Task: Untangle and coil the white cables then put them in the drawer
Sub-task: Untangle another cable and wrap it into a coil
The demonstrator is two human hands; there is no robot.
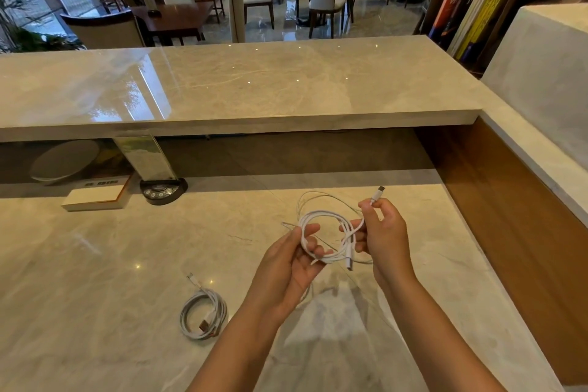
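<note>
A loose white cable [329,216] hangs in loops between my two hands above the marble desk [111,264]. My left hand [291,262] grips the left side of the loops. My right hand [383,232] pinches the cable just below its plug end [378,192], which sticks up past my fingers. Another connector [349,262] dangles under the loops. A second white cable [203,312] lies neatly coiled on the desk, left of my left forearm, apart from both hands. No drawer is in view.
A raised marble counter [238,86] runs across behind the desk, with a wooden side panel [509,216] at the right. A black button device [163,191], a white box [95,197] and a round grey object [65,165] sit at the back left.
</note>
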